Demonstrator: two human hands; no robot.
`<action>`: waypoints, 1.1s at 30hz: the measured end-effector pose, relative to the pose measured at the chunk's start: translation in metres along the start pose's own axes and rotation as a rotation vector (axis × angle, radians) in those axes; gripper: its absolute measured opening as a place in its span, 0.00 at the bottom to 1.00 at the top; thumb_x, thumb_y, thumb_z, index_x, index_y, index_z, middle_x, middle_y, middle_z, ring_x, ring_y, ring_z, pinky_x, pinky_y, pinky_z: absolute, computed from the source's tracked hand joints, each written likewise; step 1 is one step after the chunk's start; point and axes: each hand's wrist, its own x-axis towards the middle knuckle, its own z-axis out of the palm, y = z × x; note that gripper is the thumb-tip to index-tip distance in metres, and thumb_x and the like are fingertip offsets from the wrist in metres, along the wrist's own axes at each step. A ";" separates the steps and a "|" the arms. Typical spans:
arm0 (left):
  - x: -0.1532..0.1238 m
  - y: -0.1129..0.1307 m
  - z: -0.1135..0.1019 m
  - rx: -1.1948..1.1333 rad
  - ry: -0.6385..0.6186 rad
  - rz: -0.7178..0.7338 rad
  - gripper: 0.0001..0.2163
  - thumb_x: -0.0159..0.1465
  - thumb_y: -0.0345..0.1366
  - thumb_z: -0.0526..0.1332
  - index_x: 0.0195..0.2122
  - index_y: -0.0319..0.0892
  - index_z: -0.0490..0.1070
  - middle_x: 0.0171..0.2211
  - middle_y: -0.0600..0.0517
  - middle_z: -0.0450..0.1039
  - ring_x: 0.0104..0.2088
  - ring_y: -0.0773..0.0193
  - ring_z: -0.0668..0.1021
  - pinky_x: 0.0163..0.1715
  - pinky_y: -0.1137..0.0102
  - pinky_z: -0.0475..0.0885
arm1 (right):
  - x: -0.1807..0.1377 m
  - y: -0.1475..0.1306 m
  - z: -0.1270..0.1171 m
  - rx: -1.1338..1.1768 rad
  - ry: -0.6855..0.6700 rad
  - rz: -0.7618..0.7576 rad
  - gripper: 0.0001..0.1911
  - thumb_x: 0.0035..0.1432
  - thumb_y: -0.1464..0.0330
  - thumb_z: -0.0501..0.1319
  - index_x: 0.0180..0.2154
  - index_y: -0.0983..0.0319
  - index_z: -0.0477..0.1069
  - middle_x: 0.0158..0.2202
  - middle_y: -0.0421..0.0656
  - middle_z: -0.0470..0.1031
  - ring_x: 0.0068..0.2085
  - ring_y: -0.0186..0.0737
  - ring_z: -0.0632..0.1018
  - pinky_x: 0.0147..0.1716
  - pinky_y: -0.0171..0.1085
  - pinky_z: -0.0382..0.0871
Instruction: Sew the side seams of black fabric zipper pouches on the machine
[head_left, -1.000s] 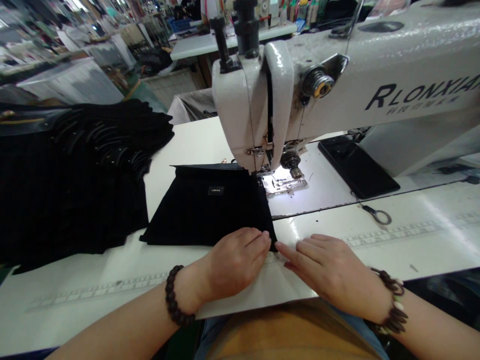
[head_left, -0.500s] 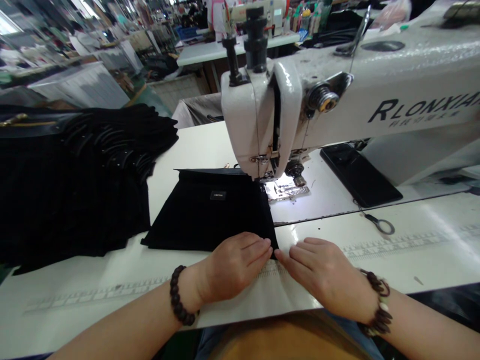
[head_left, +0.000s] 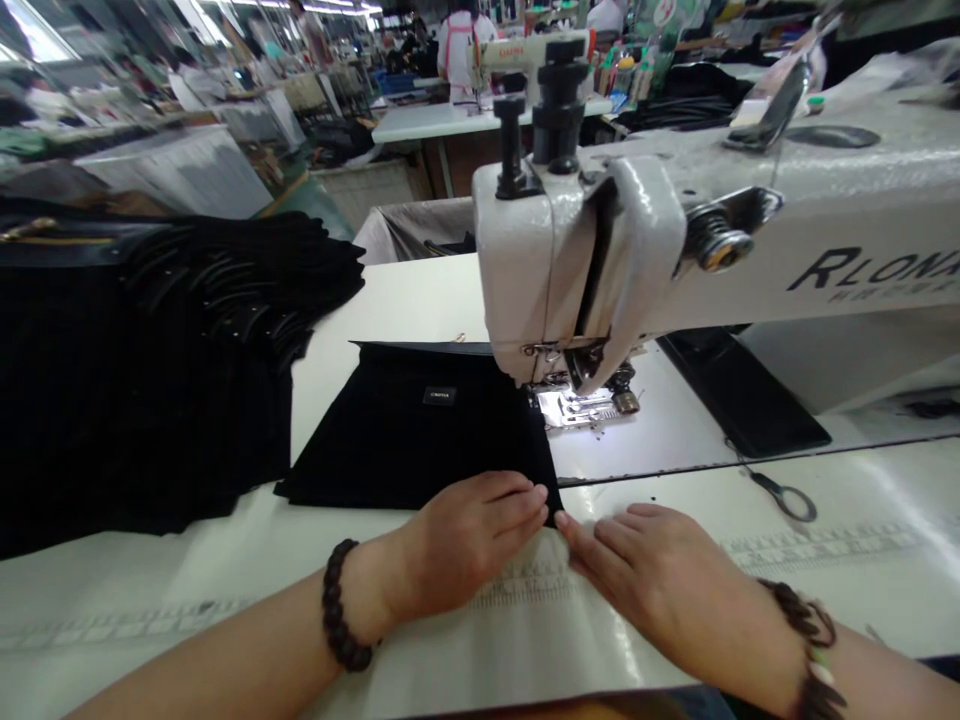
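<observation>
A black fabric piece [head_left: 420, 430] with a small label [head_left: 439, 396] lies flat on the white table [head_left: 187, 570], its far right corner under the head of the white sewing machine [head_left: 600, 260]. My left hand [head_left: 465, 540] lies flat, fingers together, on the near right corner of the fabric. My right hand [head_left: 660, 580] rests on the table just right of that corner, fingers stretched out, fingertips touching the fabric's edge. The lit needle plate [head_left: 589, 405] shines beside the fabric.
A big stack of black pieces [head_left: 150, 350] fills the left of the table. A black flat panel [head_left: 742, 390] and a small ring-handled snip [head_left: 784, 493] lie right of the needle. Other work tables and people are far behind.
My view has shifted left and nearer, so the machine head sits further right. Both hands stay at the fabric's near right corner, hardly moved.
</observation>
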 end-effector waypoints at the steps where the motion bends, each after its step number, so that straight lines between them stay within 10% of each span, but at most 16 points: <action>1: 0.001 -0.004 0.001 -0.003 -0.008 0.005 0.12 0.64 0.24 0.46 0.38 0.28 0.69 0.39 0.45 0.73 0.41 0.62 0.72 0.45 0.69 0.71 | 0.002 0.002 0.001 -0.011 -0.006 0.015 0.15 0.57 0.72 0.55 0.47 0.72 0.64 0.23 0.40 0.69 0.22 0.37 0.68 0.22 0.40 0.54; 33: 0.019 -0.079 0.012 0.278 -0.221 -0.093 0.09 0.61 0.23 0.51 0.39 0.36 0.68 0.39 0.48 0.69 0.43 0.64 0.71 0.48 0.71 0.64 | 0.037 0.045 0.013 -0.033 0.025 0.172 0.19 0.64 0.64 0.43 0.44 0.63 0.69 0.23 0.39 0.70 0.21 0.35 0.66 0.20 0.37 0.43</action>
